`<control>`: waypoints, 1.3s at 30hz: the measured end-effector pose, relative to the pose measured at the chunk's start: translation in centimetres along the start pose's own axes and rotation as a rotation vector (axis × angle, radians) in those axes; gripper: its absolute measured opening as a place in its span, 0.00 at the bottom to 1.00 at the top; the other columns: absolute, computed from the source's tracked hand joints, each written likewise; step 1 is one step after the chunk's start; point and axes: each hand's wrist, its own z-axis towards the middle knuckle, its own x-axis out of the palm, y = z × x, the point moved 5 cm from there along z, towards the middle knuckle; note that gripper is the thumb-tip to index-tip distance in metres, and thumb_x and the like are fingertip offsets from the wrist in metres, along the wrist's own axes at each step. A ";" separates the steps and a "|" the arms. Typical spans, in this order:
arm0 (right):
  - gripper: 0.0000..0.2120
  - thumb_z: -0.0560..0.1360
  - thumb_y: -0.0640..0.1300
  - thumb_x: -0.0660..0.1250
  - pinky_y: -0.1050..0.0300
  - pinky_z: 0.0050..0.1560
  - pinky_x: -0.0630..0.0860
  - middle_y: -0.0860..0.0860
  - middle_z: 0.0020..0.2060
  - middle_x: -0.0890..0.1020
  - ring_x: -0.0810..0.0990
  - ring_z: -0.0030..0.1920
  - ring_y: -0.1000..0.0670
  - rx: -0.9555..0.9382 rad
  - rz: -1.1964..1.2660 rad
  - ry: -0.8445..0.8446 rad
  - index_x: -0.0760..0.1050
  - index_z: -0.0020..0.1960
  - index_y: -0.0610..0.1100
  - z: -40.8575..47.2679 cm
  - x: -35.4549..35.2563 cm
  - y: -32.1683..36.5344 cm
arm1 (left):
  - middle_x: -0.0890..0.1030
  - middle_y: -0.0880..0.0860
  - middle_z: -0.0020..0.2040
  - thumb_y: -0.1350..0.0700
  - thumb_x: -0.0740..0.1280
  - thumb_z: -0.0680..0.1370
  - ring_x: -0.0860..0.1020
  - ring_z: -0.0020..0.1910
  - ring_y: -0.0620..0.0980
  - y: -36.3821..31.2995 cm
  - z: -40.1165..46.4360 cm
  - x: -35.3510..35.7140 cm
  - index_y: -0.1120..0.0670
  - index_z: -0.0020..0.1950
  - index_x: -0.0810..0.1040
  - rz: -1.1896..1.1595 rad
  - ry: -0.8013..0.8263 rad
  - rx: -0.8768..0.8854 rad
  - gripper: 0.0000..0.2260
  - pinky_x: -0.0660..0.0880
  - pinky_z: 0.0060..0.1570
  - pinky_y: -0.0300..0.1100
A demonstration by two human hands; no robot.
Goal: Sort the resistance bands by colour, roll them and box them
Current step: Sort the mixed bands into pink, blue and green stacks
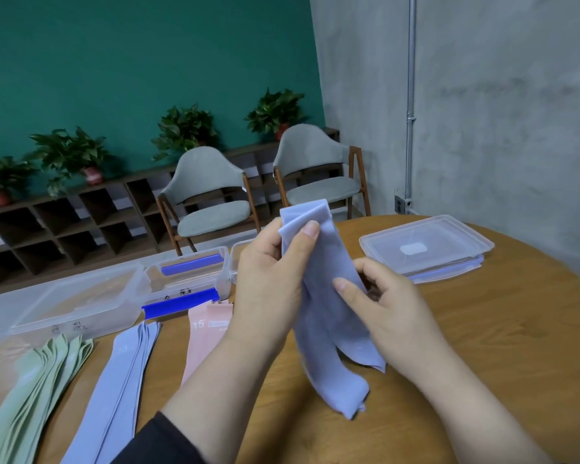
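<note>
Wooden round table [482, 329], grey wall right; I see left hand [268, 283] and right hand [392, 309] both pinching lilac band [329, 316], bare wood near edge.

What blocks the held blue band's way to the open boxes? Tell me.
Nothing visible does. The left hand and right hand hold the blue band above the table; the clear boxes stand lidless to the left, with only flat band piles before them.

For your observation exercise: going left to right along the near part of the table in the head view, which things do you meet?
green bands → flat lilac bands → pink bands → left hand → held lilac band → right hand
</note>
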 end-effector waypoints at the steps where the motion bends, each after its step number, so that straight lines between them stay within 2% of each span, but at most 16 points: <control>1: 0.08 0.81 0.46 0.68 0.49 0.41 0.73 0.48 0.35 0.78 0.75 0.37 0.48 0.004 -0.006 -0.036 0.77 0.44 0.44 0.1 -0.3 0.0 | 0.83 0.46 0.41 0.53 0.67 0.81 0.78 0.42 0.37 -0.2 0.4 -0.1 0.51 0.51 0.84 0.040 -0.001 0.024 0.06 0.73 0.40 0.32; 3: 0.09 0.80 0.47 0.68 0.53 0.39 0.71 0.49 0.34 0.78 0.74 0.36 0.48 0.000 0.005 -0.089 0.78 0.43 0.44 0.1 -0.7 0.4 | 0.84 0.45 0.42 0.53 0.68 0.81 0.79 0.43 0.39 -0.4 1.1 -0.4 0.49 0.51 0.84 0.064 -0.022 0.057 0.05 0.73 0.40 0.32; 6: 0.10 0.81 0.48 0.67 0.45 0.38 0.72 0.40 0.37 0.79 0.75 0.37 0.41 0.017 0.085 -0.060 0.78 0.45 0.42 0.1 -0.8 1.1 | 0.84 0.46 0.44 0.54 0.67 0.82 0.80 0.44 0.41 -0.9 1.5 -0.4 0.50 0.52 0.83 0.031 -0.031 0.094 0.05 0.75 0.42 0.34; 8: 0.14 0.81 0.49 0.66 0.39 0.36 0.69 0.34 0.36 0.74 0.68 0.33 0.42 0.045 0.148 -0.019 0.75 0.46 0.38 0.0 -0.4 1.2 | 0.83 0.41 0.41 0.55 0.67 0.82 0.78 0.41 0.36 -1.4 1.7 -0.2 0.50 0.51 0.83 0.026 -0.043 0.109 0.05 0.73 0.40 0.29; 11: 0.18 0.81 0.51 0.65 0.43 0.32 0.62 0.35 0.32 0.67 0.61 0.31 0.46 0.064 0.168 0.028 0.72 0.47 0.34 0.0 -0.1 1.1 | 0.83 0.39 0.39 0.56 0.67 0.82 0.79 0.40 0.35 -1.8 2.0 -0.3 0.50 0.51 0.83 0.027 -0.084 0.127 0.05 0.72 0.38 0.28; 13: 0.14 0.80 0.50 0.67 0.48 0.34 0.67 0.41 0.31 0.73 0.68 0.30 0.43 0.059 0.212 0.014 0.75 0.47 0.39 -0.1 0.2 1.2 | 0.86 0.45 0.45 0.54 0.65 0.83 0.84 0.45 0.43 -1.8 2.2 -0.4 0.53 0.55 0.82 -0.038 -0.104 0.093 0.07 0.78 0.43 0.36; 15: 0.05 0.77 0.51 0.71 0.50 0.44 0.76 0.53 0.39 0.81 0.80 0.39 0.47 0.074 0.222 -0.079 0.77 0.49 0.51 -0.1 0.4 0.8 | 0.87 0.52 0.49 0.52 0.62 0.84 0.86 0.48 0.52 -1.7 2.1 -0.3 0.53 0.59 0.80 -0.181 -0.095 0.003 0.10 0.82 0.47 0.48; 17: 0.09 0.75 0.55 0.72 0.57 0.52 0.76 0.59 0.47 0.79 0.79 0.49 0.56 0.043 0.036 -0.168 0.74 0.53 0.57 -0.2 0.5 0.5 | 0.87 0.55 0.50 0.50 0.60 0.85 0.86 0.48 0.56 -1.9 2.0 0.0 0.55 0.63 0.78 -0.294 -0.065 -0.069 0.13 0.83 0.49 0.56; 19: 0.15 0.76 0.61 0.66 0.65 0.61 0.69 0.64 0.57 0.75 0.73 0.62 0.62 -0.036 -0.157 -0.149 0.70 0.60 0.59 -0.3 1.0 0.8 | 0.87 0.56 0.50 0.49 0.60 0.85 0.86 0.48 0.57 -1.9 2.0 0.1 0.59 0.65 0.76 -0.346 -0.028 -0.103 0.16 0.82 0.49 0.55; 21: 0.17 0.78 0.61 0.62 0.66 0.63 0.68 0.64 0.61 0.75 0.72 0.65 0.62 -0.040 -0.102 -0.034 0.70 0.64 0.57 -0.4 1.9 0.8 | 0.86 0.57 0.49 0.50 0.60 0.85 0.86 0.49 0.56 -1.9 2.2 0.0 0.60 0.64 0.77 -0.354 -0.016 -0.106 0.16 0.83 0.48 0.54; 25: 0.13 0.80 0.47 0.68 0.60 0.57 0.76 0.62 0.57 0.82 0.80 0.59 0.60 0.084 0.183 0.103 0.73 0.63 0.55 -0.8 3.1 0.9 | 0.86 0.56 0.48 0.50 0.60 0.85 0.86 0.47 0.54 -1.6 2.3 -0.4 0.62 0.60 0.78 -0.348 -0.039 -0.126 0.16 0.83 0.46 0.49; 29: 0.07 0.79 0.46 0.70 0.59 0.49 0.77 0.57 0.49 0.85 0.83 0.51 0.56 0.126 0.201 0.159 0.77 0.56 0.52 -1.3 4.2 1.0 | 0.86 0.53 0.42 0.49 0.59 0.85 0.85 0.42 0.50 -1.8 2.2 -1.3 0.56 0.51 0.81 -0.351 -0.051 -0.165 0.15 0.83 0.46 0.48; 32: 0.11 0.76 0.42 0.73 0.65 0.47 0.77 0.59 0.50 0.85 0.83 0.51 0.59 0.154 0.226 0.157 0.78 0.56 0.51 -1.5 5.2 1.0 | 0.87 0.55 0.45 0.50 0.60 0.85 0.86 0.43 0.52 -2.4 2.0 -2.0 0.61 0.58 0.80 -0.333 -0.064 -0.175 0.16 0.83 0.44 0.46; 35: 0.11 0.74 0.38 0.73 0.62 0.43 0.79 0.54 0.46 0.87 0.85 0.47 0.54 0.194 0.287 0.150 0.79 0.54 0.47 -1.5 6.2 1.6 | 0.86 0.60 0.53 0.50 0.60 0.85 0.86 0.45 0.55 -3.1 1.6 -3.4 0.63 0.64 0.78 -0.348 -0.093 -0.211 0.17 0.83 0.42 0.45; 37: 0.08 0.74 0.38 0.73 0.59 0.38 0.79 0.50 0.44 0.88 0.85 0.43 0.51 0.211 0.336 0.167 0.81 0.53 0.46 -1.5 7.1 2.8 | 0.85 0.63 0.53 0.49 0.62 0.85 0.86 0.45 0.56 -3.8 1.4 -5.1 0.63 0.65 0.78 -0.368 -0.094 -0.224 0.18 0.82 0.41 0.45; 39: 0.09 0.73 0.39 0.72 0.59 0.39 0.80 0.49 0.45 0.88 0.85 0.43 0.51 0.230 0.383 0.232 0.81 0.54 0.45 -1.6 8.4 4.4 | 0.86 0.61 0.50 0.48 0.62 0.85 0.86 0.47 0.56 -4.4 1.5 -7.3 0.60 0.64 0.79 -0.383 -0.085 -0.244 0.17 0.83 0.42 0.46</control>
